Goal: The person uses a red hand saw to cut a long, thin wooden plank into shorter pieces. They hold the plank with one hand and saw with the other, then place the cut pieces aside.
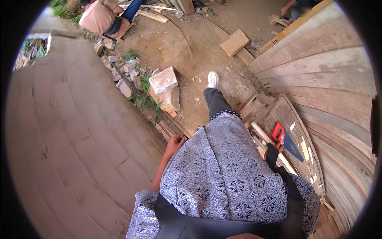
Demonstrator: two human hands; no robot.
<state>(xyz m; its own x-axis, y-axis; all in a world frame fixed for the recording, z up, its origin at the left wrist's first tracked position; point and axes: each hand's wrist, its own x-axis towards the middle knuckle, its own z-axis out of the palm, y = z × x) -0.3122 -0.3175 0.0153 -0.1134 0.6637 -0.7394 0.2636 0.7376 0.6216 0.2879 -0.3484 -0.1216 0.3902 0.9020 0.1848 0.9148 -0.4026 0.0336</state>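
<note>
My right hand [280, 146] is at my right side, partly behind a black strap, with its fingers round the red handle of a handsaw [293, 149]. The saw's blue blade slants down to the right, over a worn wooden board. Pale wood strips [260, 132] lie close beside that hand. On the other side, my left hand [174, 145] hangs by the hem of my patterned shirt. Its fingers are curled in, and the inside of the hand is hidden. One white shoe [213, 79] is forward on the dirt.
A wall of wooden planks [314, 63] rises on the right. Large stone blocks [164, 85] and rubble border the dirt path on the left, beside a paved slab [75, 131]. A short board [234, 42] lies ahead. Other people [98, 18] crouch at far left and far right.
</note>
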